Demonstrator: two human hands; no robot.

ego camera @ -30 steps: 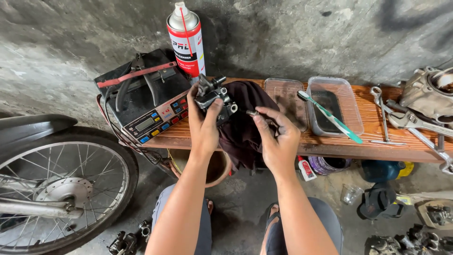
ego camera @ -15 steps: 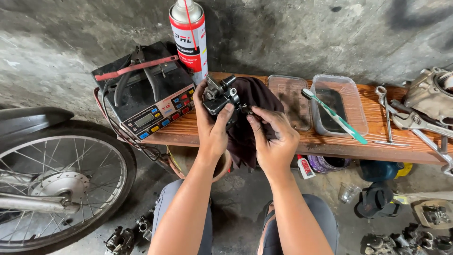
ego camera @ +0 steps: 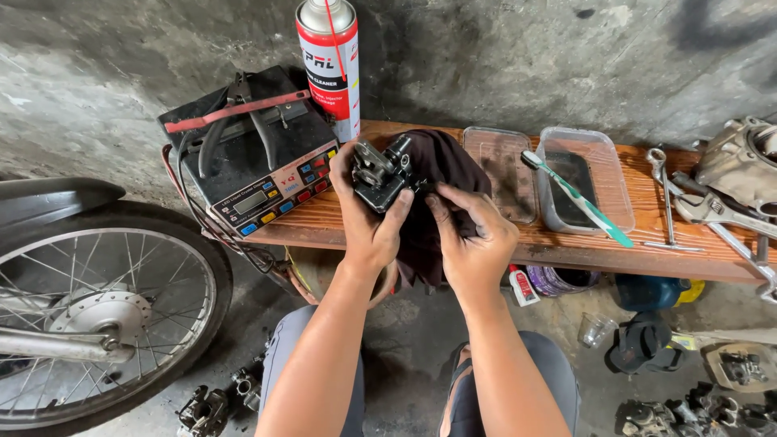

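Note:
My left hand [ego camera: 366, 231] grips a small dark metal engine part [ego camera: 379, 171], a carburetor-like body, just above the front of a wooden bench [ego camera: 324, 218]. My right hand [ego camera: 473, 239] pinches a dark maroon rag [ego camera: 441, 174] and presses it against the right side of the part. The rag drapes down over the bench edge between my two hands. Most of the part's underside is hidden by my fingers.
A black battery charger with cables [ego camera: 251, 154] and a red-and-white spray can [ego camera: 330, 61] stand on the bench at left. Two clear plastic trays [ego camera: 599, 162], a green toothbrush [ego camera: 576, 197] and wrenches [ego camera: 668, 198] lie right. A motorcycle wheel [ego camera: 89, 316] is at left; engine parts [ego camera: 700, 413] litter the floor.
Both hands with the part and rag have stayed together over the bench; my right fingers have shifted on the rag against the part. The view has tilted slightly.

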